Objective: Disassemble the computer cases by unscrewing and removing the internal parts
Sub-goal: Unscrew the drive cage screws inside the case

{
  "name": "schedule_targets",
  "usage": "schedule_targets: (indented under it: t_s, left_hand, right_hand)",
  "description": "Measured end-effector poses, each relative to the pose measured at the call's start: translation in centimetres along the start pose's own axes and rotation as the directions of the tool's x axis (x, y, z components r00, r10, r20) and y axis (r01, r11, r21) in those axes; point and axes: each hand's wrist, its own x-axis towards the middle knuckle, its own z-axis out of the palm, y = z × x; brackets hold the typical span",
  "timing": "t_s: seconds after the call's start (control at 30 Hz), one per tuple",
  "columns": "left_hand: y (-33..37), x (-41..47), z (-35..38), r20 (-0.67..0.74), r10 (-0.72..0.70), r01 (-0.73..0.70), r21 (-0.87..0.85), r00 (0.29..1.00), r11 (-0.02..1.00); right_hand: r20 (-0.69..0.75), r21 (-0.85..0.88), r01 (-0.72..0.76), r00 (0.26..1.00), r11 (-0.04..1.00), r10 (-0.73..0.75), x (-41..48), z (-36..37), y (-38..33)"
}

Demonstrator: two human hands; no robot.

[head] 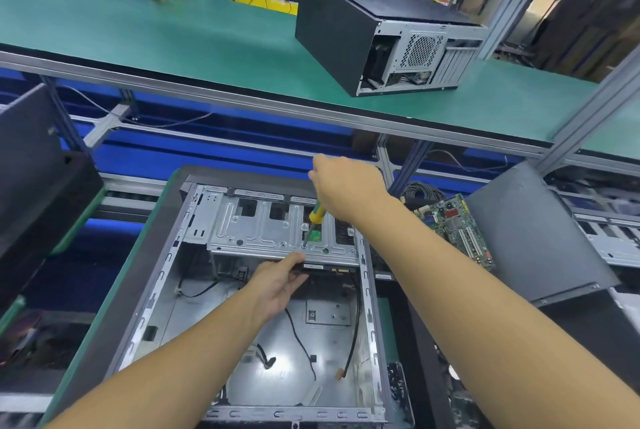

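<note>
Disassembly under way in an opened grey steel computer case (152, 293): the right hand (346, 186) is closed round a yellow-and-green-handled screwdriver (316, 217), whose tip, below the fist, meets the silver perforated drive cage (263, 231). Just beneath that tip, the left hand (277, 281) pinches the edge of a flat black hard drive (315, 267) under the cage. A green circuit board (453, 224) lies right of the gripping hand.
</note>
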Motion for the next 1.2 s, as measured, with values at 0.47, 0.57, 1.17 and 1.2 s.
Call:
schedule_targets:
  t_s: [0.47, 0.57, 1.17, 1.2]
  left_hand:
    - [0.0, -0.3, 0.1, -0.011, 0.001, -0.002, -0.005, 1.0, 1.0]
    - [-0.1, -0.2, 0.1, -0.008, 0.003, -0.003, -0.008, 1.0, 1.0]
    - [0.0, -0.6, 0.3, -0.011, 0.005, -0.005, -0.005, 1.0, 1.0]
    - [0.0, -0.6, 0.3, -0.012, 0.006, -0.006, -0.003, 1.0, 1.0]
  right_hand:
    - [-0.004, -0.007, 0.056, 0.998, 0.998, -0.056, -0.3, -0.3, -0.3]
    - [0.235, 0.282, 0.069, 0.962, 0.957, -0.138, -0.1, -1.7, 0.2]
    - [0.131, 0.214, -0.002, 0.991, 0.977, -0.027, -0.4, -0.9, -0.5]
    - [0.089, 0.089, -0.01, 0.996, 0.996, 0.002, -0.5, -0.6, -0.7]
